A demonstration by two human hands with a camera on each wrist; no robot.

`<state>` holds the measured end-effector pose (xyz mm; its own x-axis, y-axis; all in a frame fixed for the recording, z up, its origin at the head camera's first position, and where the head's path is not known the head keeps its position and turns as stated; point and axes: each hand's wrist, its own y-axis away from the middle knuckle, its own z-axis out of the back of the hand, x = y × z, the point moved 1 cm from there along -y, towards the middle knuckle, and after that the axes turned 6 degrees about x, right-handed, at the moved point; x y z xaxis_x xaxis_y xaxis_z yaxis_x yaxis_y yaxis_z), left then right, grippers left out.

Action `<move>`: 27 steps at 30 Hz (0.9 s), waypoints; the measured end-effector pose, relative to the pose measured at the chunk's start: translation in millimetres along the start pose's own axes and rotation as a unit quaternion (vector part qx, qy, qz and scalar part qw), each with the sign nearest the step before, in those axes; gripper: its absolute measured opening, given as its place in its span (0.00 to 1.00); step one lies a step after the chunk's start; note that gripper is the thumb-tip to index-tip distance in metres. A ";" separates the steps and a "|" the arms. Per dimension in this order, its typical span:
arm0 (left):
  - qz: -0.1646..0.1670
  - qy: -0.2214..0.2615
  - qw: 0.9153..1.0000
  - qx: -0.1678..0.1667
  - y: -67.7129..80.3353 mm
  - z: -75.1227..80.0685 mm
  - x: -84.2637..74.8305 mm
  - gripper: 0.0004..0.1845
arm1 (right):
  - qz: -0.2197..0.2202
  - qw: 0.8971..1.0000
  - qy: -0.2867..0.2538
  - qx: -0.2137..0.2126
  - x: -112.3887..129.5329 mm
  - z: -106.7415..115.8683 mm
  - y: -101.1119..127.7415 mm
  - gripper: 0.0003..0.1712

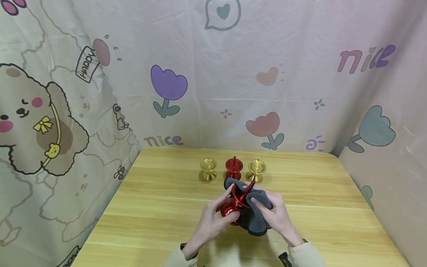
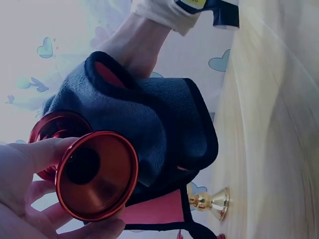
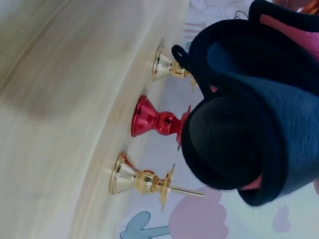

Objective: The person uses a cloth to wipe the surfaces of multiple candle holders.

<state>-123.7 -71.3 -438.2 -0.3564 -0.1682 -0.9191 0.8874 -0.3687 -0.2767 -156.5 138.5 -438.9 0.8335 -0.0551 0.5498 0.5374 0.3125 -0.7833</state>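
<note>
**Red candle holder held in the cloth above the table**

Your left hand (image 1: 213, 217) comes in from the lower left, fingers curled round the red candle holder (image 1: 233, 203), thumb and fingertips gripping its flared base. Your right hand (image 1: 274, 215) meets it from the right, fingers wrapped in the dark grey cloth (image 1: 255, 217) and pressing it against the holder's stem. The holder lies tilted between both hands, just above the wooden table (image 1: 160, 207). Behind your hands, three more holders stand upright in a row: gold (image 1: 208, 170), red (image 1: 233, 168), gold (image 1: 257, 170).
</note>
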 end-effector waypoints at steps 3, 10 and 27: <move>0.005 0.006 1.000 -0.006 -0.5 1.2 -0.2 0.40 | 0.031 0.999 0.021 0.019 2.6 -0.8 -1.0 0.21; 0.032 0.062 0.998 0.007 -2.7 3.4 0.0 0.42 | 0.074 0.997 0.022 -0.029 3.5 3.6 -3.1 0.15; 0.053 0.070 0.996 0.002 -6.3 -1.7 -6.2 0.42 | 0.167 0.970 0.174 -0.013 3.3 -0.7 -11.0 0.14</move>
<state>-126.6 -66.4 -431.3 -0.2170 -0.0775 -0.9731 0.9168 -0.3586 -0.1758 -159.6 134.2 -428.6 0.9526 -0.2720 0.1360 0.2285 0.3450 -0.9104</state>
